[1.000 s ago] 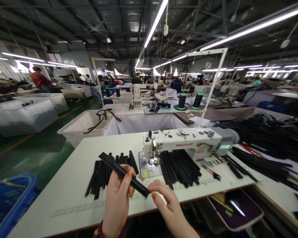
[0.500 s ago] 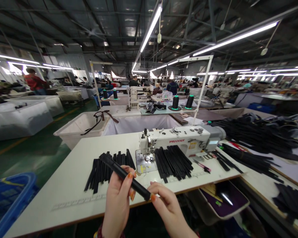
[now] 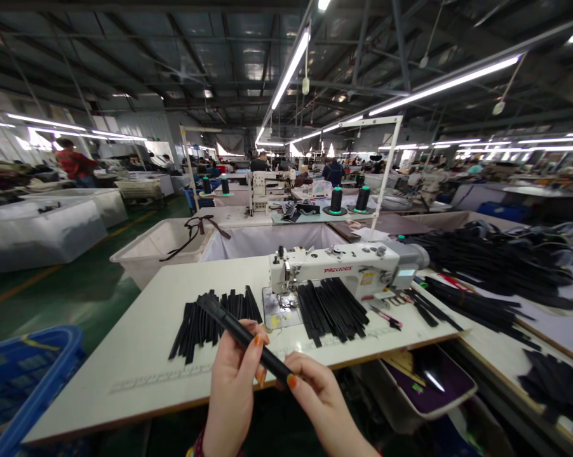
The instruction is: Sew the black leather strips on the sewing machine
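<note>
A long black strip [image 3: 237, 330] is held slantwise above the table's front edge. My left hand [image 3: 239, 371] wraps round its middle, and my right hand [image 3: 315, 387] pinches its lower right end. Behind the strip's upper end, a fanned pile of black strips [image 3: 187, 333] lies on the white table. A second pile [image 3: 331, 311] rests under the arm of the white sewing machine [image 3: 334, 263], right of its metal needle plate [image 3: 281, 311]. Pink-handled snips [image 3: 392, 322] lie right of that pile.
A blue basket [image 3: 26, 381] stands at the lower left. Behind the machine are a pale bin [image 3: 160, 244] and black thread cones [image 3: 336, 202]. Heaped black pieces [image 3: 500, 260] cover the right side. An open drawer [image 3: 427, 387] hangs below the table. People are farther back.
The view has shifted slightly, and more of the blue basket shows. Both hands keep their hold on the strip, nearly unmoved in the picture.
</note>
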